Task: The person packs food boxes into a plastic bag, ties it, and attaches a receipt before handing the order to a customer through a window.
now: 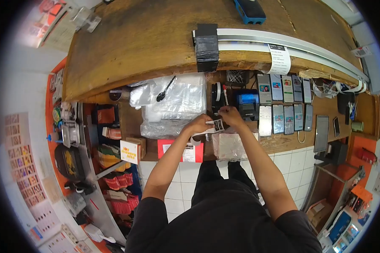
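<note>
Pinched in my left hand (196,125) is a printed white paper label (215,126), its strip curling down below the fingers. My right hand (231,116) is just right of the label, fingers pressed together; whatever they hold is too small to make out. A small black printer (247,103) stands behind that hand, and a red-tipped stick (225,96) lies to the printer's left. Below my left wrist is a red packet (164,146) with a white printed label. A plastic-wrapped stack (230,145) sits under my right forearm at the counter's front edge.
Clear plastic bags (177,101) cover the left of the counter, with a black spoon (166,89) on top. Several phones (288,116) lie in rows at right, beside a tablet (321,133). A wooden shelf (135,50) overhangs the back. A white box (130,152) stands left.
</note>
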`<state>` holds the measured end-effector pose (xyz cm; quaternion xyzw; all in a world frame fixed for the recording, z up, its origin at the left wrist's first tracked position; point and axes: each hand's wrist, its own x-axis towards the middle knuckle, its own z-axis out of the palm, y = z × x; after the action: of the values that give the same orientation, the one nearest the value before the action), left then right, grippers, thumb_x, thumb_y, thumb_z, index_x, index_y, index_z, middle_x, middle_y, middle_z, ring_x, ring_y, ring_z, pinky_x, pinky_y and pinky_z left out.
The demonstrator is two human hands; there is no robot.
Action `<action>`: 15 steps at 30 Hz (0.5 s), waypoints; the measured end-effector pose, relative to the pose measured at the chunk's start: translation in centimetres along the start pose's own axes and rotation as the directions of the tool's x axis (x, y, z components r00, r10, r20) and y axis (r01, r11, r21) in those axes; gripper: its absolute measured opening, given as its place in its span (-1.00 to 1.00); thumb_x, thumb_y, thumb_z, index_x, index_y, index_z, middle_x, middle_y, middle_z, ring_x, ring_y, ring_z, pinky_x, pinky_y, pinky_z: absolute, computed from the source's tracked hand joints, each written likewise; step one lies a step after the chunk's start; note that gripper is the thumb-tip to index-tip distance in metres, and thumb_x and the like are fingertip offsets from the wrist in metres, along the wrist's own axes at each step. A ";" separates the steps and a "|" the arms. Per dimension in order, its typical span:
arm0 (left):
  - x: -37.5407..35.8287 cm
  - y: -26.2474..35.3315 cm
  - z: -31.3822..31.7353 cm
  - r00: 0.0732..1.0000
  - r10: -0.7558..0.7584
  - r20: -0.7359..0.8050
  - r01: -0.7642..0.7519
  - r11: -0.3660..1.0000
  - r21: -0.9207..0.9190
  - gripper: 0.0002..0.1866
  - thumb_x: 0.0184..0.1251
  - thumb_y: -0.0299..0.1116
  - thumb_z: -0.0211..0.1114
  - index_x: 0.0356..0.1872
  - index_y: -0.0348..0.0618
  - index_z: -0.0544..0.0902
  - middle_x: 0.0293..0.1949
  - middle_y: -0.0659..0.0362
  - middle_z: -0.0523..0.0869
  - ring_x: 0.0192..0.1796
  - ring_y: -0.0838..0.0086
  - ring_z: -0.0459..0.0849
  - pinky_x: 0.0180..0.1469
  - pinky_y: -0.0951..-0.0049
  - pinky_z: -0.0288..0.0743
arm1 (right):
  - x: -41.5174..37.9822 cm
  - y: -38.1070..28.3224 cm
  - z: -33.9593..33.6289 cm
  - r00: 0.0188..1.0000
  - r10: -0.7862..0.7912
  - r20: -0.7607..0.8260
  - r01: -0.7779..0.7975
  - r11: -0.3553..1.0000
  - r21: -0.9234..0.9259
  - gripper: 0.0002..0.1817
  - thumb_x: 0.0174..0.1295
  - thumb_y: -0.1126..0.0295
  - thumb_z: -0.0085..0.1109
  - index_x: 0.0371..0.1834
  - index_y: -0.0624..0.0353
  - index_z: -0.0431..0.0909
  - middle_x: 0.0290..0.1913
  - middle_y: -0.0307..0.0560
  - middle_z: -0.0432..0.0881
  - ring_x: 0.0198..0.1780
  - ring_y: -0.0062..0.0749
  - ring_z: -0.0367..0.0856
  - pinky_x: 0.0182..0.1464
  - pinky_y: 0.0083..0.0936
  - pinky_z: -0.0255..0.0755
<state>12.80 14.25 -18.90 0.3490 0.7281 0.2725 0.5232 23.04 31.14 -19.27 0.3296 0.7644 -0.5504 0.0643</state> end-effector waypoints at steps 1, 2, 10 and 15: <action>0.4 -0.3 0.0 1.000 0.005 0.021 -0.005 1.000 0.008 -0.68 0.28 -0.30 0.36 -0.04 -0.29 0.66 -0.13 -0.02 0.76 -0.13 0.32 0.70 0.01 0.36 0.52 | 0.4 -0.1 0.4 1.000 0.014 -0.016 -0.014 1.000 0.009 -0.73 0.16 0.30 0.31 -0.23 0.32 0.65 -0.60 -0.16 0.56 -0.53 -0.56 0.52 -0.51 -0.48 0.32; 0.6 -0.6 0.2 0.999 0.039 0.023 -0.032 0.973 -0.229 -0.69 0.27 -0.36 0.37 -0.02 -0.32 0.66 -0.10 0.03 0.76 -0.12 0.42 0.68 0.00 0.43 0.52 | 0.5 -0.1 0.9 0.994 0.112 0.010 -0.112 0.978 0.175 -0.73 0.16 0.30 0.32 -0.22 0.31 0.67 -0.61 -0.18 0.54 -0.54 -0.58 0.50 -0.53 -0.50 0.30; 1.8 -1.7 -0.9 0.974 0.109 0.201 0.011 0.856 -0.516 -0.74 0.28 -0.46 0.38 -0.04 -0.31 0.69 -0.17 0.21 0.77 -0.17 0.66 0.63 -0.09 0.60 0.50 | 1.0 1.4 2.5 0.981 0.143 -0.130 -0.135 0.988 0.069 -0.66 0.11 0.13 0.31 -0.32 0.24 0.75 -0.33 0.19 0.72 -0.21 -0.04 0.74 -0.09 -0.28 0.56; 2.1 -1.9 -1.4 0.965 0.082 0.251 0.048 0.881 -0.471 -0.76 0.28 -0.45 0.38 -0.06 -0.30 0.69 -0.19 0.23 0.76 -0.17 0.67 0.62 -0.09 0.61 0.47 | 0.7 0.3 2.6 0.969 0.097 -0.226 -0.112 0.992 -0.056 -0.75 0.13 0.32 0.32 -0.40 0.36 0.71 -0.46 0.07 0.71 -0.41 -0.37 0.67 -0.28 -0.35 0.51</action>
<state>10.60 14.71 -21.09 0.2501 0.5604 0.3979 0.6820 21.92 29.17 -20.84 0.4267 0.7666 -0.4795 0.0182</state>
